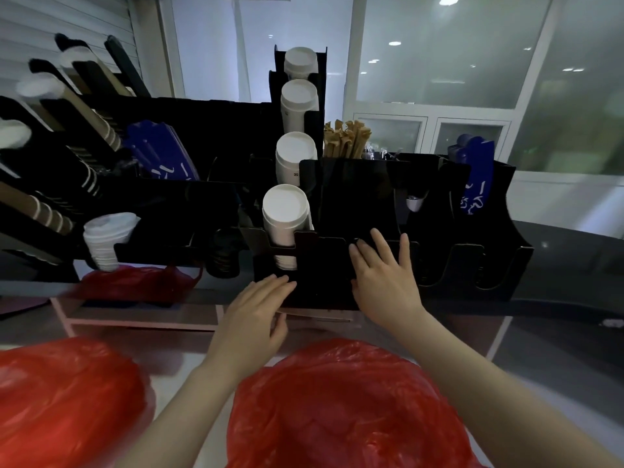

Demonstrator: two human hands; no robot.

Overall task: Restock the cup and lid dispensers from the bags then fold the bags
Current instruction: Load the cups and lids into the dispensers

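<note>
The black tiered dispenser rack (358, 197) is seen to fill the far side of the counter. Four stacks of white cups (285, 214) are held in its middle column, each tilted back with its long axis running up and away and one end turned toward the viewer.

A large red plastic bag (337, 407) lies on the near side, under and between the two forearms. A second red bag (60, 393) is set well to the left, and a stack of white lids (108, 238) is seen in the left rack.

Both hands are placed forward at the rack, so the central bag lies behind and below them. It is judged about equally near to either hand.

The right hand (385, 278) is laid flat on the rack's front panel, fingers straight and spread, nothing held. The left hand (253, 315) is likewise held open and empty, its fingertips at the rack's lower front edge, apparently touching it.
</note>
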